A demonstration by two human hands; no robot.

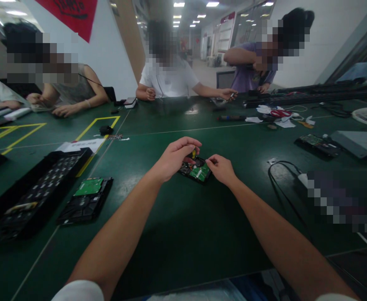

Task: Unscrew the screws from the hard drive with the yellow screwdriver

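In front of me a hard drive lies on the green table, its green circuit board facing up. My left hand curls over the drive's far left part, fingers closed around a small yellow-and-black screwdriver. Its tip is hidden by the fingers. At the drive's right edge, the thumb and fingertips of my right hand are pinched together, gripping the drive's side. Another hard drive, also with a green board, rests to the left of my left forearm.
A long black tray with rows of slots stands at the left. Toward the right are another drive, a grey box and a black cable. Several people sit across the table; a co-worker's hand holds a small object.
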